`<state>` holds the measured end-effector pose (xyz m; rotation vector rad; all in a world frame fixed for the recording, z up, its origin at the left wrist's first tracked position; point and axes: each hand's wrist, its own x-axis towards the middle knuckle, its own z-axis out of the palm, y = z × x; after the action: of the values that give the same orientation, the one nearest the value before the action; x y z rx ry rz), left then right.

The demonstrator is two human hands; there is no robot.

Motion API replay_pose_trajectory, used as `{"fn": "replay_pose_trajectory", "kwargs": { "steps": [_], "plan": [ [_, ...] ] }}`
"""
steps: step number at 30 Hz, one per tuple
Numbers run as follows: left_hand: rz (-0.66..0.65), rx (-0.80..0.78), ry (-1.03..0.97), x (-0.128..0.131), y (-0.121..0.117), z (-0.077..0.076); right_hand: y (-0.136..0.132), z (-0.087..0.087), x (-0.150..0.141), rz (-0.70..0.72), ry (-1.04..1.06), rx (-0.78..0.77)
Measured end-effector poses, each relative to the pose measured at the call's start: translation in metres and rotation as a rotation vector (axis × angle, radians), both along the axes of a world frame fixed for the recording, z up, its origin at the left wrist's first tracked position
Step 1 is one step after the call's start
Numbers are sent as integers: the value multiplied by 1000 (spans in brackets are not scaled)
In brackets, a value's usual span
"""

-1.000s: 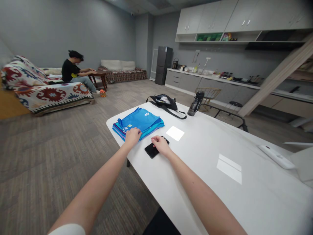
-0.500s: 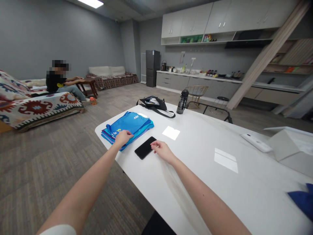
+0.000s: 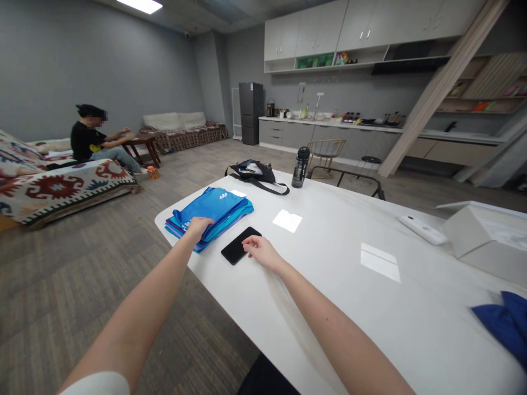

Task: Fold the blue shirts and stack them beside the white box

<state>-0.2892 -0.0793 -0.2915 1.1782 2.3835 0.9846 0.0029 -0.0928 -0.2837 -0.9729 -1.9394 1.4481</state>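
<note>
A stack of folded blue garments (image 3: 214, 211) lies at the far left corner of the white table (image 3: 349, 291). My left hand (image 3: 197, 226) rests flat on the stack's near edge, fingers stretched out. A black phone (image 3: 239, 244) lies face up on the table just right of the stack. My right hand (image 3: 259, 251) sits beside the phone's right edge, fingers loosely curled, fingertips close to the phone, holding nothing.
A black bag (image 3: 253, 173) and a dark water bottle (image 3: 300, 167) stand at the table's far end. A white remote (image 3: 422, 230), a white box (image 3: 483, 237) and dark blue cloth (image 3: 502, 323) lie to the right. A person (image 3: 93, 142) sits on a patterned sofa (image 3: 57, 184) far left.
My right hand has slid off the top of the phone to its right side. My view has turned right, bringing the white box and blue cloth into sight. My left hand stays on the stack.
</note>
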Motion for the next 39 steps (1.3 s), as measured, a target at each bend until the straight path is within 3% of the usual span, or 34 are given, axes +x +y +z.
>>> {"fn": "replay_pose_trajectory", "kwargs": {
  "steps": [3,6,11,14,17,21,24,27,29,33,36,39],
  "plan": [
    [14,56,24,7,-5,11,-3,0,1,17,-22,30],
    [-47,175,120,34,-12,24,-3,4,4,-59,-31,125],
    [-374,507,349,118,-32,62,9,27,15,-324,50,466],
    [-556,653,315,170,-45,95,14,53,34,-308,89,557],
    [-665,728,275,208,-49,127,10,82,65,-243,62,508],
    [-806,681,249,242,-38,155,-10,114,125,-331,0,555],
    [-1024,583,306,263,-28,163,-26,134,178,-428,-57,619],
    [-1205,482,438,284,-19,159,-42,151,226,-572,-114,645],
    [-1150,412,550,297,-13,153,-55,161,255,-663,-110,649],
    [-817,298,594,312,4,144,-79,170,310,-884,9,655],
    [-680,271,381,318,15,147,-90,164,356,-1093,115,638],
    [-774,358,78,331,16,160,-90,145,396,-1214,48,537]
  ]
}}
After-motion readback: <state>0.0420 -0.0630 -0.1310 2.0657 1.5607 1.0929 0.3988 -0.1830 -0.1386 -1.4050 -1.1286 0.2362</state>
